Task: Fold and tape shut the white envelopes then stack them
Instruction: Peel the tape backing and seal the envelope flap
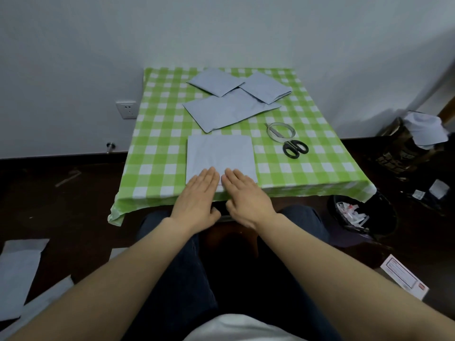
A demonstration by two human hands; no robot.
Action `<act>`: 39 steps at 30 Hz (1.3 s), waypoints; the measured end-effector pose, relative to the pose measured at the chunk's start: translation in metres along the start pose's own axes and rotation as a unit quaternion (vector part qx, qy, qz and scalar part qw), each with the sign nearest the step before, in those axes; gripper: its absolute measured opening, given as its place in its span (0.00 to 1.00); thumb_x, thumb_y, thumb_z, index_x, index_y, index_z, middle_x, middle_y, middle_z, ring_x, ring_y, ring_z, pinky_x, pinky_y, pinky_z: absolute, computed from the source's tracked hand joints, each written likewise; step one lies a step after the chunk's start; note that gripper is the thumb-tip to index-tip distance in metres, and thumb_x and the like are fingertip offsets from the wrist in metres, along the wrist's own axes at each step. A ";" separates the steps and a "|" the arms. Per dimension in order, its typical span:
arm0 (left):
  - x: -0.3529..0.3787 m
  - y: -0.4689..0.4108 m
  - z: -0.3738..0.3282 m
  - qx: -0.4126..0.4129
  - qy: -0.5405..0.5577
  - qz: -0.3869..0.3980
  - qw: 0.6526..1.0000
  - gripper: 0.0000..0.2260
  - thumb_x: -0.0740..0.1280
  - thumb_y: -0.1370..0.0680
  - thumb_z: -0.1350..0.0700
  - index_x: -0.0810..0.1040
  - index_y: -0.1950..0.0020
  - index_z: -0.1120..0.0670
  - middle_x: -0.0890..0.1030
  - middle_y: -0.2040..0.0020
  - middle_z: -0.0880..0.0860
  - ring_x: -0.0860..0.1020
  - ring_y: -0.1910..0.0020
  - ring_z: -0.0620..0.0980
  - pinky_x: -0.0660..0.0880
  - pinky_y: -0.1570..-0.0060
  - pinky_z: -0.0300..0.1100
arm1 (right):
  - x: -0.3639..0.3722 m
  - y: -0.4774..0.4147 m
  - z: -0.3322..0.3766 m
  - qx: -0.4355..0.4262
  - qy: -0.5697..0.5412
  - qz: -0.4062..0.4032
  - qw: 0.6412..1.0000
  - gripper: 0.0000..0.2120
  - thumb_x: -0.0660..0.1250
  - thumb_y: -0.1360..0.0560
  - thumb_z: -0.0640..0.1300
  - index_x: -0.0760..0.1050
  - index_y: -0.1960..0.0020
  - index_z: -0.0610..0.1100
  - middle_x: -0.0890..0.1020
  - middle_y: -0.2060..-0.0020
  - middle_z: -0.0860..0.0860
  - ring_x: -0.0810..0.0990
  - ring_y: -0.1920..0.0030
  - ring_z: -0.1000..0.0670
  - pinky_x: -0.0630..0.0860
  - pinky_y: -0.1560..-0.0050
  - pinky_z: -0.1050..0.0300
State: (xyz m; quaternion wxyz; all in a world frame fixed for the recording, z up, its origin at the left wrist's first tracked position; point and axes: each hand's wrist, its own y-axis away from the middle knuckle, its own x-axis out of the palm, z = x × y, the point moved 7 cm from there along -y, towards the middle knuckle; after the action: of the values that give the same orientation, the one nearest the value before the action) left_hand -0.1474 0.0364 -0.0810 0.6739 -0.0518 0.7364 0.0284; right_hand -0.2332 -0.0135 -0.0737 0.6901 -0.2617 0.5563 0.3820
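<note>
- Loose white sheets (21, 274) lie on the dark floor at the far left.
- A wall socket (126, 110) sits low on the white wall, left of the surface.
- The surface (157, 148) is covered with a green-and-white checked cloth that hangs over its near edge.
- The left hand (199, 193) lies palm down with its grip spread flat. The straight fingers press the near edge of the front envelope.
- The front envelope (220, 153) lies flat and square near the front edge of the surface, under both sets of fingertips.
- The right hand (243, 193) is just beside the left, its grip also flat and unclenched, fingers on the same near edge.
- Three more envelopes lie overlapping at the far side: a folded envelope (214, 81), a long envelope (226, 110) nearer the person, and another folded one (267, 91) to the right.
- A tape roll (292, 130) lies right of the front envelope.
- Black-handled scissors (295, 148) have their blades reaching into the tape roll.
- A black bin (384, 217) holding scraps stands on the floor by the surface's right corner.
- A printed paper (403, 276) lies on the floor further right.
</note>
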 end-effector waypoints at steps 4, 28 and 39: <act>0.004 0.009 0.013 -0.005 -0.008 -0.002 1.000 0.33 0.59 0.26 0.53 0.50 0.23 0.58 0.48 0.23 0.54 0.49 0.23 0.51 0.40 0.29 0.40 | 0.003 0.006 -0.013 -0.004 0.039 -0.028 0.999 0.32 0.43 0.26 0.52 0.58 0.24 0.42 0.57 0.24 0.47 0.54 0.24 0.47 0.46 0.26 0.55; 0.006 0.021 0.028 -0.016 -0.033 0.002 0.999 0.37 0.44 0.33 0.47 0.57 0.25 0.60 0.55 0.24 0.56 0.56 0.25 0.52 0.46 0.28 0.42 | -0.004 0.018 -0.037 0.034 0.013 -0.017 0.999 0.33 0.40 0.27 0.56 0.60 0.25 0.47 0.57 0.24 0.51 0.55 0.24 0.50 0.55 0.28 0.58; -0.044 0.000 0.053 -0.327 0.253 -0.052 0.909 0.18 0.61 0.23 0.56 0.69 0.36 0.63 0.75 0.41 0.59 0.73 0.43 0.60 0.65 0.56 0.43 | -0.045 0.003 -0.072 0.277 -0.232 -0.089 0.928 0.19 0.57 0.22 0.41 0.69 0.32 0.38 0.76 0.37 0.42 0.75 0.39 0.42 0.72 0.43 0.51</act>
State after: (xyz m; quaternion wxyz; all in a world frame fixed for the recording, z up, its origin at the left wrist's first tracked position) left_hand -0.0913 0.0435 -0.0419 0.4107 -0.3130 0.8280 0.2184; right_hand -0.2802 -0.0792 -0.0474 0.8760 -0.0122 0.4386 0.2001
